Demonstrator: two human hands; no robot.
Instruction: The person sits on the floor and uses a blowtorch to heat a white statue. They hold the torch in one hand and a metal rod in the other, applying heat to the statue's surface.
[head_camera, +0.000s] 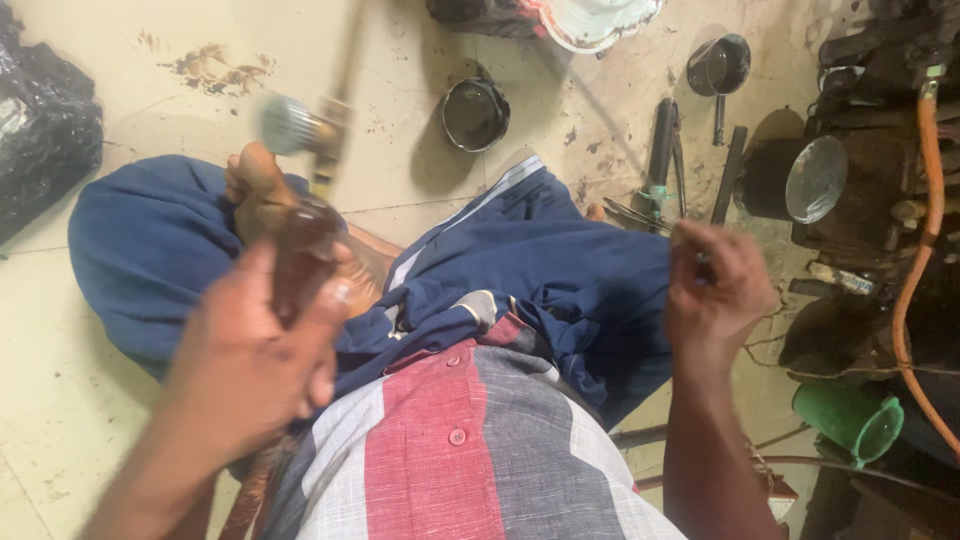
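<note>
Left hand (262, 350): gripping the brown handle of a blurred tool (300, 170), which is rising over the person's lap.
Right hand (715, 285): pinching something small and dark, too hidden to name.
Nearby: black pot (475, 113) and pliers (662, 150) lying on the floor (80, 400).

So from my feed: round tin (475, 114) sat on the floor (90, 420) ahead of the knees, pliers (664, 150) to its right, cup (853, 420) far right beside the hose (925, 240).
</note>
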